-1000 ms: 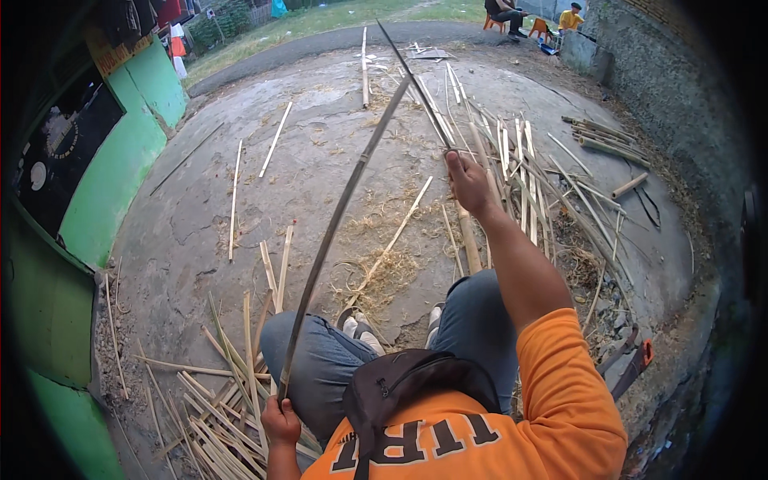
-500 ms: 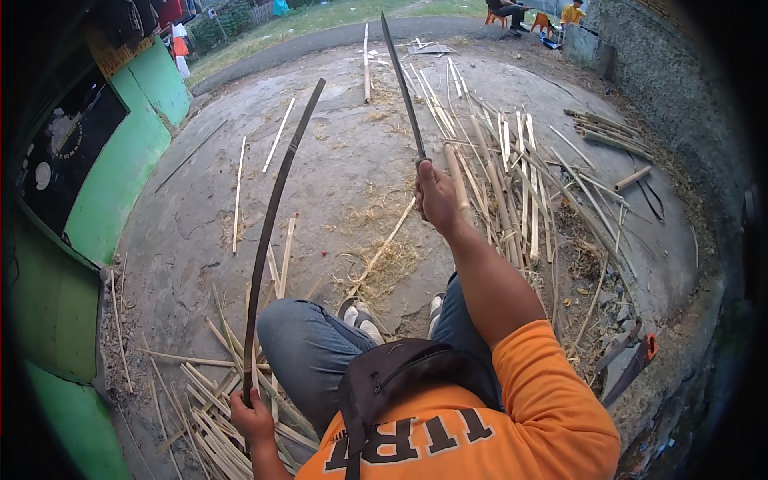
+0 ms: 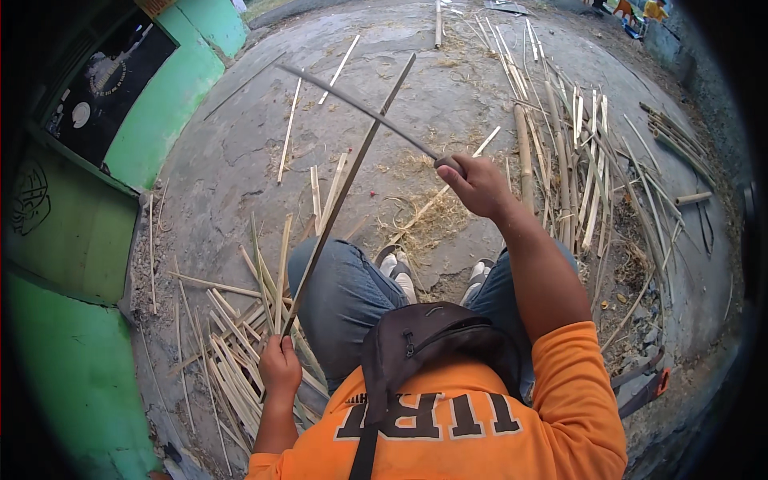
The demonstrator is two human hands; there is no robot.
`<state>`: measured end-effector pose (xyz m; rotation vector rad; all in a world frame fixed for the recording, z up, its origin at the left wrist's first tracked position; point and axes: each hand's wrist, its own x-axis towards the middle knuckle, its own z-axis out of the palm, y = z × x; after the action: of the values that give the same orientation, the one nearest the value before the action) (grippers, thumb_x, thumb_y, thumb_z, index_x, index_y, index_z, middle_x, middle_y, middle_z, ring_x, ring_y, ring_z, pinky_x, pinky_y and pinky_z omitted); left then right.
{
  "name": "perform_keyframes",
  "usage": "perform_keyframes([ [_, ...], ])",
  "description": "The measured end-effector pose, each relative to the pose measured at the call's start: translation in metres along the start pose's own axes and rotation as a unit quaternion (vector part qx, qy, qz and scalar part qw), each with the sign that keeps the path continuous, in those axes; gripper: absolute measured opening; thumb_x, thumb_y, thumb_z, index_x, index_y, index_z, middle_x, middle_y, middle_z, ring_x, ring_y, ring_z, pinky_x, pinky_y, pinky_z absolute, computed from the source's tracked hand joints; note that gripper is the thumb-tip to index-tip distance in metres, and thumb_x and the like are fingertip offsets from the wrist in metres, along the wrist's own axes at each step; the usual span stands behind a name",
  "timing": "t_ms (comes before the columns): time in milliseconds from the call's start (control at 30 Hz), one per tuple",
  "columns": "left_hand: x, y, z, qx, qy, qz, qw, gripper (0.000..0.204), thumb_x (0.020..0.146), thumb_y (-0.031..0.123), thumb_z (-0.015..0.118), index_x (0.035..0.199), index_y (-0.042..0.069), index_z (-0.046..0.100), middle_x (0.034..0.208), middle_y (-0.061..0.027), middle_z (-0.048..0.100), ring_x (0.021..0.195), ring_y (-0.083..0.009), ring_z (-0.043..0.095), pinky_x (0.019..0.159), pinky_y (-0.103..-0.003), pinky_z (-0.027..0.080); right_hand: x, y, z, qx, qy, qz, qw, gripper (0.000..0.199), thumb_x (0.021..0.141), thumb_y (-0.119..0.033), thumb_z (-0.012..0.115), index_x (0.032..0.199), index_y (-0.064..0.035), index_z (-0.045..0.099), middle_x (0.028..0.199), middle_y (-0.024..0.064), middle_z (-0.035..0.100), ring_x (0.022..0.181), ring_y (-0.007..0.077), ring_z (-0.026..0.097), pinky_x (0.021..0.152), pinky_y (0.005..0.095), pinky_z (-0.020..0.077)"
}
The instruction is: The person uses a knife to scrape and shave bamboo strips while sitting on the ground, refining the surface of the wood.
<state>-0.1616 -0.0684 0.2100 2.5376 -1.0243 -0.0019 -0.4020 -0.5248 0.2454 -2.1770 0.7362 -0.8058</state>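
Note:
My left hand (image 3: 280, 368) is closed around the lower end of a long, dark, split bamboo strip (image 3: 340, 206), which slants up and away to the right beside my left knee. In my right hand (image 3: 478, 187), fingers wrapped round its handle, is a long, narrow-bladed machete (image 3: 360, 106). Its blade points to the far left and crosses the strip near the strip's upper end; whether the two touch I cannot tell. Beneath my left hand lies a heap of pale split bamboo strips (image 3: 232, 380).
More bamboo strips and poles (image 3: 560, 152) lie across the concrete at the right, with shavings (image 3: 436, 216) ahead of my feet. A saw (image 3: 644, 392) with an orange part rests at the lower right. A green wall (image 3: 172, 96) stands at the left; a darker wall (image 3: 696, 72) edges the right.
My right hand has swung the machete from nearly upright over to the left, across the strip. The bamboo strip now leans further right. The view has tipped down and shifted left.

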Motion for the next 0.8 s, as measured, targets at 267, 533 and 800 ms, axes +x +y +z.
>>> perform_keyframes([
  [267, -0.01, -0.002, 0.009, -0.04, -0.05, -0.039, 0.997, 0.029, 0.106, 0.025, 0.055, 0.107, -0.004, 0.063, 0.095, -0.0277, 0.066, 0.09, -0.0508, 0.063, 0.076, -0.057, 0.048, -0.009, -0.024, 0.023, -0.154, -0.128, -0.109, 0.974, 0.06, 0.099, -0.066, 0.055, 0.095, -0.0081, 0.068, 0.079, 0.0197, 0.069, 0.079, 0.045, 0.069, 0.07, 0.0545, 0.053],
  [533, -0.01, -0.012, 0.008, 0.044, -0.073, 0.01, 0.996, 0.029, 0.104, 0.023, 0.06, 0.117, -0.003, 0.062, 0.09, -0.0279, 0.07, 0.085, -0.0511, 0.066, 0.073, -0.056, 0.051, -0.006, -0.036, 0.044, -0.209, -0.205, -0.085, 0.952, 0.06, 0.097, -0.067, 0.057, 0.094, -0.0082, 0.067, 0.08, 0.0194, 0.07, 0.077, 0.0449, 0.069, 0.07, 0.0547, 0.0538],
  [800, -0.001, -0.013, -0.001, -0.031, -0.084, -0.014, 0.996, 0.032, 0.1, 0.028, 0.067, 0.113, -0.002, 0.067, 0.085, -0.0245, 0.071, 0.083, -0.0471, 0.069, 0.07, -0.052, 0.052, -0.007, -0.035, 0.051, -0.239, -0.223, -0.097, 0.94, 0.06, 0.096, -0.067, 0.059, 0.095, -0.0084, 0.068, 0.08, 0.019, 0.071, 0.078, 0.0443, 0.07, 0.07, 0.0537, 0.0545],
])
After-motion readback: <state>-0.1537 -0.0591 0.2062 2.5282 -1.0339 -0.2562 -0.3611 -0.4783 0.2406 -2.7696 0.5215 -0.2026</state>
